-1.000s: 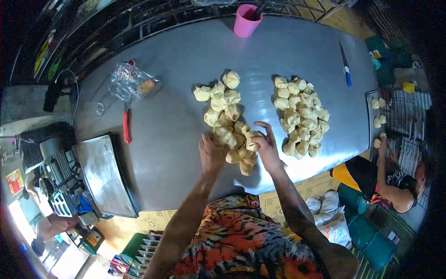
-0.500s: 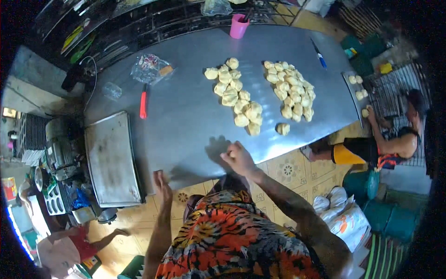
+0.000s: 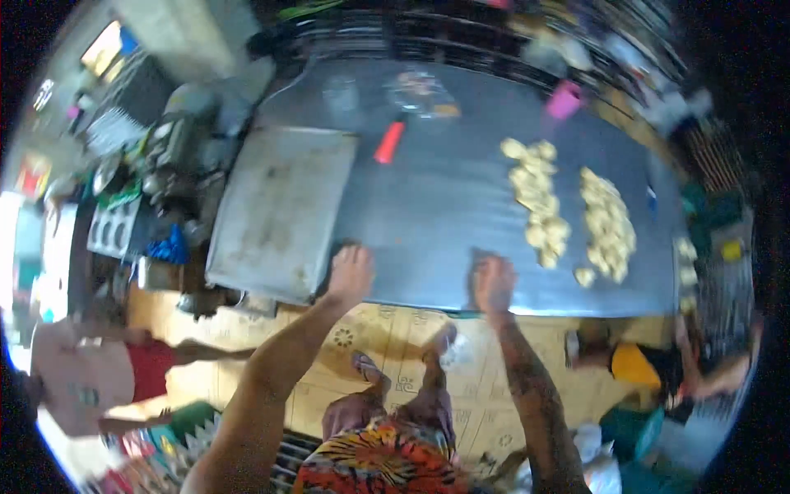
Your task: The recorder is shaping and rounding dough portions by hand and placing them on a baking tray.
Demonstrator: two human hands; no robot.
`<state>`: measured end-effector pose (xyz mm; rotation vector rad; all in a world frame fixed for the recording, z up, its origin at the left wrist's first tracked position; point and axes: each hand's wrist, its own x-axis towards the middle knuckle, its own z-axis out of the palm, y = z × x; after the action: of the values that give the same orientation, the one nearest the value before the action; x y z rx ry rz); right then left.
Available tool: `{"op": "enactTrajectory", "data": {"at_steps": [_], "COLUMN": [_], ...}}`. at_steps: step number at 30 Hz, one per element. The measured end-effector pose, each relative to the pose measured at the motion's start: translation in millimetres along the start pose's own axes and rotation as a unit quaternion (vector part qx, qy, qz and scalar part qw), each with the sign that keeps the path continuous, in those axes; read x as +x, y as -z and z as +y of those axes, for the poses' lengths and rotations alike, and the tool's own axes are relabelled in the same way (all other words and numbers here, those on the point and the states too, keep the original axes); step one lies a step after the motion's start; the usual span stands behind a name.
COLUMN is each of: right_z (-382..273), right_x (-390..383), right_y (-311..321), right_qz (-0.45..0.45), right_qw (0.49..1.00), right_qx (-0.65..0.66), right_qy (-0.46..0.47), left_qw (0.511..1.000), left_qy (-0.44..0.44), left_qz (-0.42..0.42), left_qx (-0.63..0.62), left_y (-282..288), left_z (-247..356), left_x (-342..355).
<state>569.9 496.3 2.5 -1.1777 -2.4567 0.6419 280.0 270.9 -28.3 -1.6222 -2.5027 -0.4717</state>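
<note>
While the left hand (image 3: 351, 276) is low at the near side of the table (image 3: 411, 222), the tray (image 3: 280, 214) is just beside it, with its middle at 10 o'clock from that hand. The tray's long way runs from 1 o'clock down to 7 o'clock. The right hand (image 3: 495, 286) is at 3 o'clock from the left one, so it is farther from the tray. From the right hand, the dough (image 3: 536, 193) is at 1 and 2 o'clock. No thing shows in either hand, but both are blurry, so I cannot tell how wide each grip is
</note>
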Motion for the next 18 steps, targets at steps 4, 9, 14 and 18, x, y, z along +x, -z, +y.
{"op": "enactTrajectory", "data": {"at_steps": [4, 9, 14, 18], "right_z": [14.3, 8.2, 7.0, -22.2], "right_x": [94.7, 45.9, 23.8, 123.8], "right_y": [-11.3, 6.8, 10.7, 0.3], "right_qz": [0.084, -0.003, -0.001, 0.076], "right_qw": [0.991, 0.992, 0.984, 0.983], "right_qx": [-0.081, -0.086, -0.071, -0.145], "right_qy": [0.072, 0.089, 0.166, 0.085], "left_qw": [0.996, 0.977, 0.994, 0.988], "left_qy": [0.040, 0.152, 0.079, 0.130], "left_qz": [0.070, -0.070, -0.080, 0.052], "left_qx": [-0.026, -0.133, -0.012, -0.058], "left_y": [-13.7, -4.6, 8.2, -8.0], "left_z": [18.3, 49.6, 30.9, 44.4], "left_x": [92.6, 57.4, 30.6, 132.1]}}
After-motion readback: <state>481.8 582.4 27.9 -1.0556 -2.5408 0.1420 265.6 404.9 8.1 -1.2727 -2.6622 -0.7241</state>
